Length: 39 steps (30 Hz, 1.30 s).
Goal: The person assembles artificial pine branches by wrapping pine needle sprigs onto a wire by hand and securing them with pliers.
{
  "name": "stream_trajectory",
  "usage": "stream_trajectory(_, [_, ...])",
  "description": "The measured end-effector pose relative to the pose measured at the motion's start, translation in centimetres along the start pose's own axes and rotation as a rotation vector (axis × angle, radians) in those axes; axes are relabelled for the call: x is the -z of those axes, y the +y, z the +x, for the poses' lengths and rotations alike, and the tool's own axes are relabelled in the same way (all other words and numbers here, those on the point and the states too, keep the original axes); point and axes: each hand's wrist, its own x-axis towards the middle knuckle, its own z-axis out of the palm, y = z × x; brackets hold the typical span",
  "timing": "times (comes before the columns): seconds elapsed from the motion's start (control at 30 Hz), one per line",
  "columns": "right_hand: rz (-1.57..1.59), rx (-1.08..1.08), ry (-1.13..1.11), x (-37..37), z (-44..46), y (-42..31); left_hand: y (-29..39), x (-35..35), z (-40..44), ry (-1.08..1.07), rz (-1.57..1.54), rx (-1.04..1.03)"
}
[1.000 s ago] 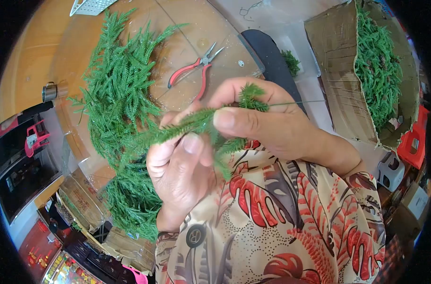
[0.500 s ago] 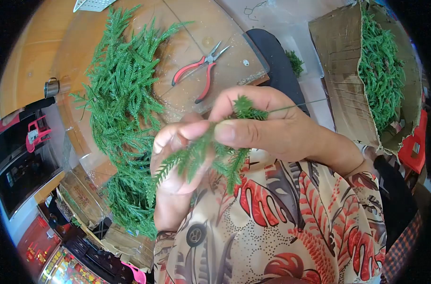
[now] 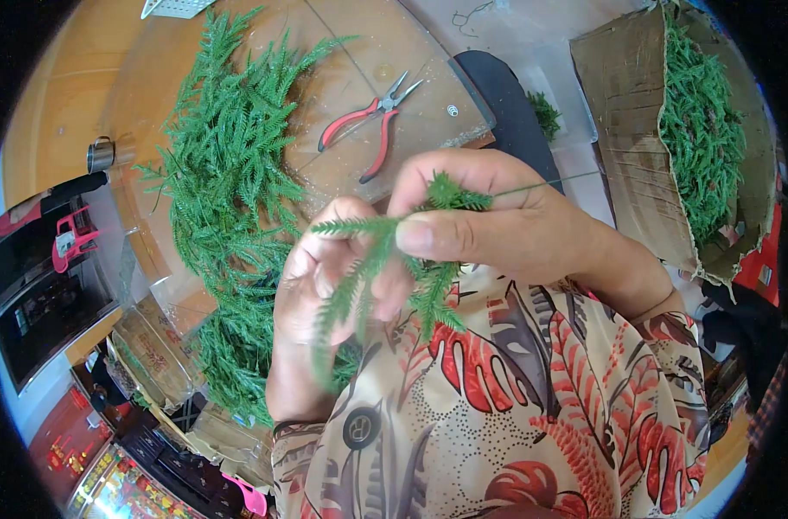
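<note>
My right hand (image 3: 489, 216) is closed on an artificial pine sprig (image 3: 433, 294), pinching it between thumb and fingers. A thin green wire stem (image 3: 558, 180) runs out of that hand to the right. Several green fronds fan out from the pinch, down and to the left; the lowest left one is blurred. Just behind these fronds is my left hand (image 3: 312, 277), its fingers loosely curled and apart, partly covered by the greenery. Beyond my hands, red-handled pliers (image 3: 385, 105) lie on the table with their handles spread.
A long heap of pine sprigs (image 3: 234, 147) covers the left of the table (image 3: 342, 52). On the right stands a cardboard box (image 3: 623, 130) filled with more greenery (image 3: 705, 138). A metal mug (image 3: 101, 154) is at the far left, and a dark seat (image 3: 506, 104) is beyond the table edge.
My left fingers have come away from the pinch point and moved slightly left. The left fronds have swung, one now pointing left and one hanging down. My right hand keeps its hold.
</note>
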Motion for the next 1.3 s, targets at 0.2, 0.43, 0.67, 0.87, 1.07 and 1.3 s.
stream_trajectory(0.2, [-0.342,0.098,0.002,0.6,0.0,-0.1,0.5,0.0,0.1,-0.073,0.069,0.036])
stream_trajectory(0.43, [-0.541,0.03,-0.007,1.0,0.0,-0.5,0.6,0.0,-0.4,0.03,0.377,-0.104])
stream_trajectory(0.67, [-0.807,0.327,0.066,0.9,0.4,0.3,-2.1,-0.3,1.4,0.239,1.124,-0.992])
stream_trajectory(0.87, [-0.898,0.422,0.173,0.6,0.2,1.1,-3.0,0.2,1.6,0.421,1.28,-0.986])
stream_trajectory(1.07, [-1.052,0.615,0.153,1.3,0.4,1.6,-2.6,-1.8,1.6,0.381,0.648,-0.687])
stream_trajectory(1.3, [-1.045,0.574,0.19,1.7,0.3,1.8,-1.7,-1.9,1.3,0.325,-0.002,-0.406])
